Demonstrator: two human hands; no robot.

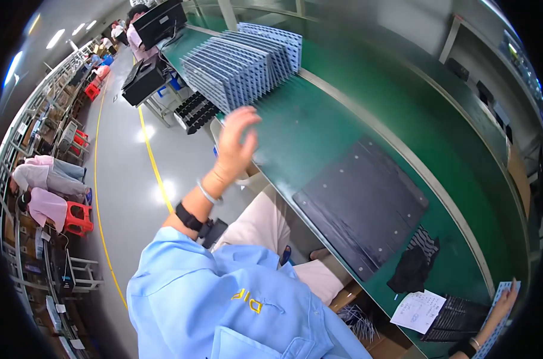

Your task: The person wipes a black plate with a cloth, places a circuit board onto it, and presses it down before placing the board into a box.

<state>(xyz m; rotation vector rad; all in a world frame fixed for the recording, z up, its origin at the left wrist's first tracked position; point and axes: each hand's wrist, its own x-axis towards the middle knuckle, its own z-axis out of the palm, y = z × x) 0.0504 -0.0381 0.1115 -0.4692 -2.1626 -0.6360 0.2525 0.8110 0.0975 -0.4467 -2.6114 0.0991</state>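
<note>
My left hand (237, 145) is raised over the near edge of the green bench, fingers loosely bent and apart, with nothing in it. Just beyond its fingertips stands a row of upright light-blue perforated panels (238, 66), packed close together and leaning slightly. It cannot be told whether the fingers touch the nearest one. Far to the right, near the picture's rim, my right hand (506, 301) grips the edge of a similar perforated panel (497, 320). Part of that panel is hidden by the hand and cut off by the rim.
A black mat (364, 206) with small studs lies on the green bench (295, 128). Right of it are a dark cloth or glove (414, 266), a written paper sheet (419, 311) and a black slatted stack (457, 320). A monitor (159, 24) stands beyond the panels. People work nearby.
</note>
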